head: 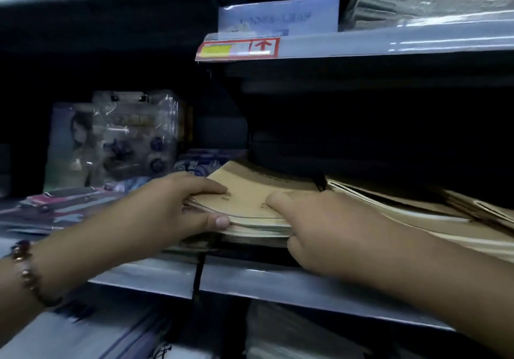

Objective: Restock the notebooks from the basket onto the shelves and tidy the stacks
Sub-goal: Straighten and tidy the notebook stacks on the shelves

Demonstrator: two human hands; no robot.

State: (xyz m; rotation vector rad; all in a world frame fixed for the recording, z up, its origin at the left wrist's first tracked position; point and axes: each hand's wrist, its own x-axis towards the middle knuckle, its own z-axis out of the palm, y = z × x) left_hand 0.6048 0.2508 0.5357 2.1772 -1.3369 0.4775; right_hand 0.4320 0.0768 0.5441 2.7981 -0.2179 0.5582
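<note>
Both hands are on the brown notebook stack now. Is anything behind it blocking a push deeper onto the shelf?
Nothing visible blocks it. The left hand grips the near left corner of the notebook stack; the right hand rests on its near right edge. The shelf behind the stack is too dark to judge. More brown notebooks lie right beside it.

Single head view, close, facing forward-down into shelf (pixel 278 281).

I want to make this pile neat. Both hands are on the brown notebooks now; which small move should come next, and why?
Probably push the stack of brown notebooks a little deeper and square it. The left hand pinches its left corner and the right hand rests on its front edge, while that edge overhangs the shelf lip and the covers look fanned.
</note>
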